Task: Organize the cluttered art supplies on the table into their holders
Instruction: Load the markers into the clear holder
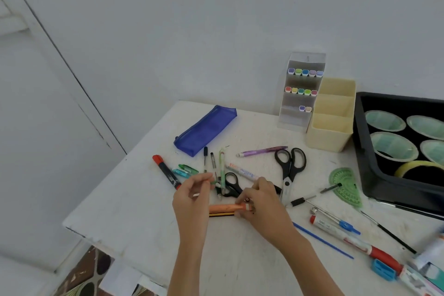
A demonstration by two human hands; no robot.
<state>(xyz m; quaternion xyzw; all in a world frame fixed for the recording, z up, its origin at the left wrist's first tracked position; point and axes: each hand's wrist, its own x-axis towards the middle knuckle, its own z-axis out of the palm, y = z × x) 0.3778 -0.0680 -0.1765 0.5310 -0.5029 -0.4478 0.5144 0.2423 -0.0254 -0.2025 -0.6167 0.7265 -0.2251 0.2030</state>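
Observation:
My left hand (192,197) pinches a thin white stick near the pile of pens (219,170) at the table's middle. My right hand (260,202) grips the end of an orange pen (223,207) and a black-and-yellow pencil (221,214) lying together on the table. A small pair of black scissors (231,185) lies between my hands. The cream three-part holder (332,115) and the clear marker rack (301,91) stand at the back. A blue mesh pencil case (205,131) lies at the back left.
Large black scissors (289,168), a purple pen (263,151), a red-capped marker (165,170) and a green protractor (347,186) lie about. A black tray (370,175) with green bowls and tape sits at the right. More pens and a blue sharpener (383,269) crowd the right front.

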